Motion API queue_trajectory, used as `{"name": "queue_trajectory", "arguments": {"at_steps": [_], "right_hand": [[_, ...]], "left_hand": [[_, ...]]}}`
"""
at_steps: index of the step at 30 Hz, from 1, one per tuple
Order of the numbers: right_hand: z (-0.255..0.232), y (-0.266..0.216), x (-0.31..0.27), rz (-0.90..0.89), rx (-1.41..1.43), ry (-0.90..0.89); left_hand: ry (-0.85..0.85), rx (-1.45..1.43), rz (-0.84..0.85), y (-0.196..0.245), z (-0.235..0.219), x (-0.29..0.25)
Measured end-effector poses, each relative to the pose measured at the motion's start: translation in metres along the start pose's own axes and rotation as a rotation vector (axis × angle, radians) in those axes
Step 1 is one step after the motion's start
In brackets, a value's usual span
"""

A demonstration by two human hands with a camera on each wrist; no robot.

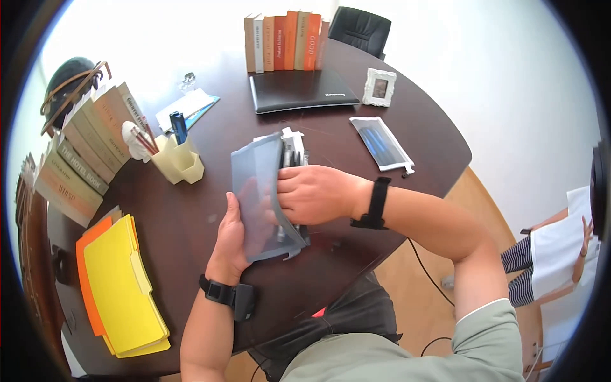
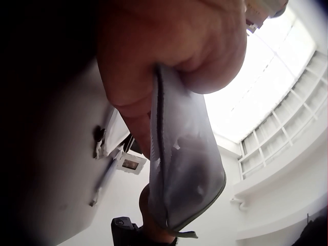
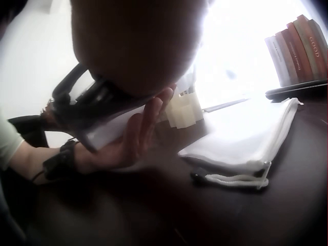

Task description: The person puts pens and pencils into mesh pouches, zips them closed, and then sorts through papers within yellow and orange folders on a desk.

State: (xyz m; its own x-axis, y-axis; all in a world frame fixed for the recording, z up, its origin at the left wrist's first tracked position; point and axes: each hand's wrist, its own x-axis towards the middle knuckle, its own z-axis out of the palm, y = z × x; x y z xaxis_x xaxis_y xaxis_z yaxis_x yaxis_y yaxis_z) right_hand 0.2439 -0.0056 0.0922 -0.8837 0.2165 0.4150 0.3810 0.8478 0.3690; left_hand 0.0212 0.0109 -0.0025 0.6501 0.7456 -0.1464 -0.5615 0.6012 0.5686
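A translucent grey-blue zip pouch [image 1: 258, 184] stands tilted over the table, its opening facing right. My left hand [image 1: 232, 232] grips it from the lower left, thumb on the near face. My right hand [image 1: 321, 194] reaches into the opening, its fingertips hidden behind the pouch's front panel; whether they hold something I cannot tell. Black pens [image 1: 294, 159] show beside the opening, above the right hand. In the left wrist view the pouch [image 2: 189, 159] bulges below the left palm [image 2: 179, 41]. The right wrist view shows the left hand's fingers [image 3: 138, 133] under the pouch.
A white-edged pouch with blue pens [image 1: 382, 143] lies to the right. Behind are a black laptop [image 1: 302, 89], a row of books [image 1: 283, 41] and a picture frame [image 1: 379, 87]. At left stand a cream pen holder [image 1: 178, 159], more books [image 1: 79, 159] and yellow folders [image 1: 124, 286].
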Motion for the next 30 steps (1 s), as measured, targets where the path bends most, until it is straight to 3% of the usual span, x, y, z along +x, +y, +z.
{"name": "queue_trajectory", "arguments": {"at_steps": [4,8,12,15,16,19,23,27,30], "right_hand": [[-0.02,0.009,-0.007,-0.012,0.073,-0.141],[-0.029,0.019,-0.014,0.012,0.012,-0.051],[-0.046,0.03,-0.025,0.219,0.161,0.054],[-0.041,0.02,-0.021,0.656,0.344,0.338],[-0.043,0.016,-0.018,0.949,0.427,0.329],[-0.044,0.021,-0.005,1.301,0.779,0.388],[-0.022,0.027,-0.007,1.476,1.178,0.466],[-0.011,0.026,0.002,1.686,1.211,0.383],[-0.02,0.034,0.017,1.691,1.185,0.389]], "left_hand": [[0.08,0.052,0.055,0.006,0.021,-0.006],[0.126,0.094,0.081,0.011,0.023,-0.008],[0.182,0.071,0.103,0.016,0.023,-0.008],[0.184,0.074,0.112,0.016,0.023,-0.008],[0.185,0.075,0.112,0.016,0.023,-0.009],[0.179,0.081,0.116,0.017,0.026,-0.009],[0.157,0.058,0.117,0.015,0.022,-0.007],[0.152,0.051,0.123,0.015,0.018,-0.009],[0.155,0.036,0.125,0.015,0.016,-0.007]]}}
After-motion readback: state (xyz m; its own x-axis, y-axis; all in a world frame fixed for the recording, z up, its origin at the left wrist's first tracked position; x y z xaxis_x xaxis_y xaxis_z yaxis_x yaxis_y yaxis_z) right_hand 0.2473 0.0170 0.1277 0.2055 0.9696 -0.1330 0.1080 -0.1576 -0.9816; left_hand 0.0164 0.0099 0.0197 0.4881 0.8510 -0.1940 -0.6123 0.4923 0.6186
